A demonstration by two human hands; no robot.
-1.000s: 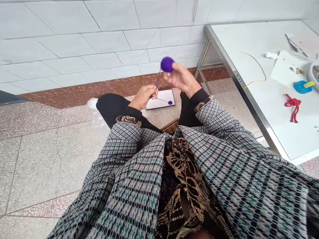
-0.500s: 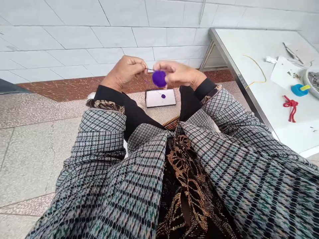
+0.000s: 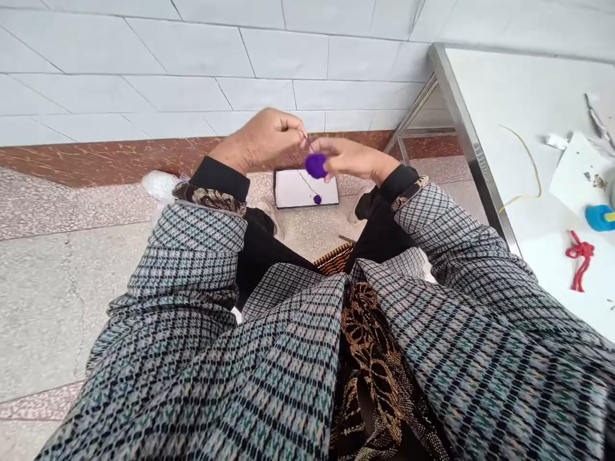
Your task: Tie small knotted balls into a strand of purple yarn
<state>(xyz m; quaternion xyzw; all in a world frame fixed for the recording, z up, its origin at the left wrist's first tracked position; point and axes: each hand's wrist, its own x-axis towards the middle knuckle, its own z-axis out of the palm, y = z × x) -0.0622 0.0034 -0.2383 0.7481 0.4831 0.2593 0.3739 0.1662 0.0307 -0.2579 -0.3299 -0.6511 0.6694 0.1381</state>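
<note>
In front of me my right hand [image 3: 353, 159] holds a purple ball of yarn [image 3: 316, 166] with its fingers wrapped round the right side. My left hand [image 3: 269, 137], just to the left and slightly higher, pinches a strand of purple yarn [image 3: 309, 143] that runs down to the ball. Below both hands a shallow white tray with a dark rim [image 3: 294, 190] lies on the floor. A small purple yarn ball [image 3: 318, 200] sits in it, and a thin thread leads up from there toward my hands.
To the right stands a white table with a metal edge [image 3: 485, 166]. On it lie a yellow cord [image 3: 537, 173], a red knotted cord [image 3: 581, 253], a blue object [image 3: 599, 218] and a metal tool [image 3: 597, 118]. A woven basket [image 3: 336, 258] is between my legs; a tiled wall [image 3: 192, 51] rises ahead.
My left hand has moved closer to the yarn ball, and the strand between them is shorter and steeper. The ball stays in my right hand. The whole view has shifted a little.
</note>
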